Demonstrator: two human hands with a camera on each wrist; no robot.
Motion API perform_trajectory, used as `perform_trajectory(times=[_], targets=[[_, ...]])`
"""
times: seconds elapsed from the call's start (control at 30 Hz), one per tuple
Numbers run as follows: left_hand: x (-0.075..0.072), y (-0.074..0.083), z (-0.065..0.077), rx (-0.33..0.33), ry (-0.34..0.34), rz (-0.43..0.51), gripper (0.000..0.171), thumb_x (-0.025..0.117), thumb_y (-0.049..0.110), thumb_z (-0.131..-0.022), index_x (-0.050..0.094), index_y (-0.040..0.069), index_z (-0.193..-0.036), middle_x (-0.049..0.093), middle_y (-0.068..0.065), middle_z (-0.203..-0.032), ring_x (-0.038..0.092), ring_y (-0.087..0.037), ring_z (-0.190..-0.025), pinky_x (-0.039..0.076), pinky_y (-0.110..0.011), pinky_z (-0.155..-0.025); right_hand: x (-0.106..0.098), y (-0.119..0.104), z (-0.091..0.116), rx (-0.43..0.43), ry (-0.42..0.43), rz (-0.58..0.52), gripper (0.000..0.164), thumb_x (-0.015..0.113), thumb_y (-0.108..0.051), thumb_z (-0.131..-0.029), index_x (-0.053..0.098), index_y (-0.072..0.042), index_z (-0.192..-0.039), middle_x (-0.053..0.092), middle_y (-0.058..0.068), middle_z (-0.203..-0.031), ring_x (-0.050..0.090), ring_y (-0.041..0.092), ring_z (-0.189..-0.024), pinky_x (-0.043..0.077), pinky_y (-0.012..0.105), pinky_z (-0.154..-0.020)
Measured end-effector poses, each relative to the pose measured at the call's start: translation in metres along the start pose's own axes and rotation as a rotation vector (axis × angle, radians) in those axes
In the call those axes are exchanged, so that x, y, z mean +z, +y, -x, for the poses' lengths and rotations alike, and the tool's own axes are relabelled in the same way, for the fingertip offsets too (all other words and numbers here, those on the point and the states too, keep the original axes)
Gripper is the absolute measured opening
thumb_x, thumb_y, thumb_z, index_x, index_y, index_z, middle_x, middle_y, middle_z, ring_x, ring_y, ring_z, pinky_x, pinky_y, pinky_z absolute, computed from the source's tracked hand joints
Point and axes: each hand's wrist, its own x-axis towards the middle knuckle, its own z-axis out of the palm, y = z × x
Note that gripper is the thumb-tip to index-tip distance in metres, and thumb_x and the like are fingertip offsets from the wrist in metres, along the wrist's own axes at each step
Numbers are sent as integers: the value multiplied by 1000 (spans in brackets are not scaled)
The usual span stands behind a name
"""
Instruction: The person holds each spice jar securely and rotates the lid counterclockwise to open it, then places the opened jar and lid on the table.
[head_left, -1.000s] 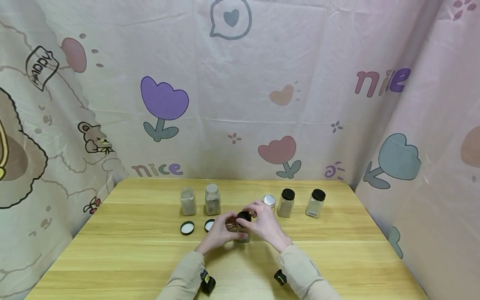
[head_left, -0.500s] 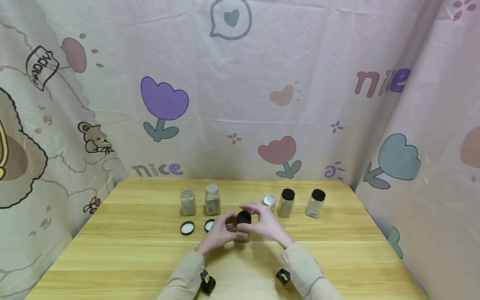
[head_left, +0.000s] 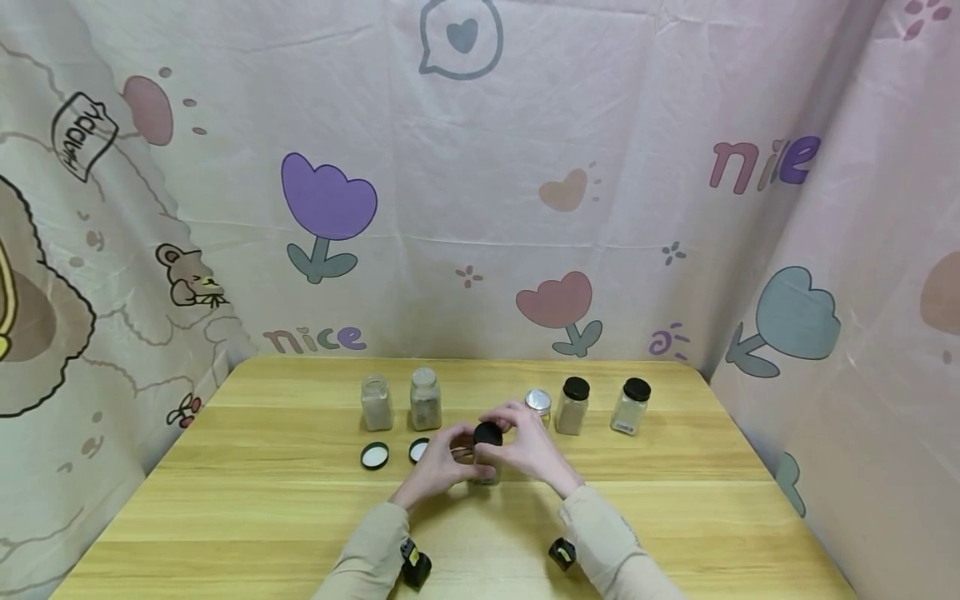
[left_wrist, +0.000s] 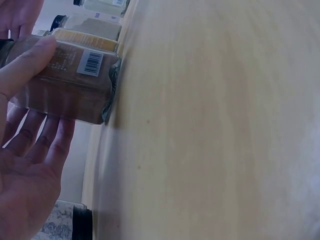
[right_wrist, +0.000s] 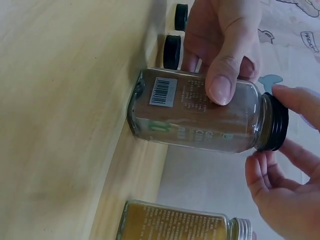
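Observation:
My left hand [head_left: 442, 463] grips a square glass spice jar [right_wrist: 195, 117] by its body, the thumb laid across the printed side. Brown powder fills most of this jar, and a barcode label [left_wrist: 90, 62] shows near its base. The jar stands upright on the table. On its neck sits a black ribbed lid [right_wrist: 278, 122], which the thumb and fingers of my right hand [head_left: 531, 448] pinch from both sides. In the head view the two hands cover much of the jar, but the lid's top [head_left: 487, 434] shows between them.
Two lidless jars, one pale [head_left: 377, 404] and one greyish [head_left: 425, 400], stand at back left. Before them lie two upturned black lids [head_left: 374, 456]. Behind my right hand stand a silver-lidded jar of yellow powder [right_wrist: 172, 223] and two black-lidded jars [head_left: 572, 407] on the wooden table [head_left: 225, 517].
The right hand's wrist swings slightly outward, then back inward, with its fingers staying about the lid. The left hand and the jar keep their place.

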Motion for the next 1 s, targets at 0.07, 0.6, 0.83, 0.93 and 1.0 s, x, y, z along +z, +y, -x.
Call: perform_trajectory(times=[0.07, 0.6, 0.83, 0.93, 1.0], targets=[[0, 0, 0, 2, 4, -14, 48, 86, 14, -79, 64, 0, -119, 69, -17, -119, 69, -31, -114, 59, -32, -99, -2, 2, 0, -36, -23, -22, 38, 81, -12, -78, 73, -5, -114, 69, 7, -107, 62, 18, -95, 55, 30, -85], [-1, 0, 0, 9, -3, 3, 47, 86, 13, -79, 63, 1, -119, 68, -17, -118, 67, -23, -112, 58, -30, -101, 8, -4, 4, -54, 127, 126, 44, 91, -27, -73, 73, -8, -108, 67, 4, -103, 61, 18, -92, 54, 27, -79], [0, 0, -1, 2, -7, 12, 47, 86, 12, -79, 63, -1, -118, 68, -18, -119, 68, -31, -116, 58, -31, -101, 7, -7, 2, -70, 120, 106, 35, 88, -16, -76, 75, -3, -105, 69, 7, -102, 64, 19, -88, 59, 33, -76], [0, 0, -1, 1, -2, -1, 47, 86, 12, -79, 63, -1, -118, 68, -18, -119, 68, -30, -115, 58, -31, -100, 5, -7, 1, -70, 78, 77, 36, 84, -12, -77, 74, -1, -110, 69, 9, -107, 65, 21, -92, 59, 33, -80], [0, 0, -1, 2, 0, -13, 46, 86, 12, -79, 64, 0, -117, 68, -17, -117, 69, -27, -110, 59, -31, -99, 3, -6, 1, -75, 39, 53, 37, 81, -8, -78, 73, -1, -113, 70, 10, -111, 67, 24, -97, 58, 31, -85]])
